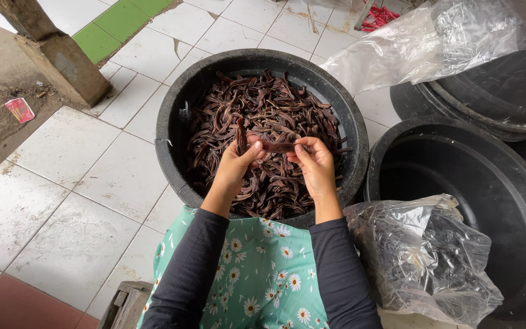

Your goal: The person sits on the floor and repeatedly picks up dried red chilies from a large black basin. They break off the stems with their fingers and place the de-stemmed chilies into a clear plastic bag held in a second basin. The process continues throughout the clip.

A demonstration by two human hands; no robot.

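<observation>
Two hands, left hand (237,163) and right hand (313,159), fingers pinching leathery dark pod (277,147) above round black tub (175,116).

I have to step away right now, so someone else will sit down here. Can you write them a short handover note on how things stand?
Left hand: closed on one end of a dark brown pod, with another pod upright in its fingers.
Right hand: pinching the same pod's other end.
Both hands are above the black tub heaped with dark pods.
To the right: an empty black tub, a crumpled clear plastic bag on its near rim.
Done: cannot tell; no sorted pile shows.
Left: the heap in the tub.
</observation>
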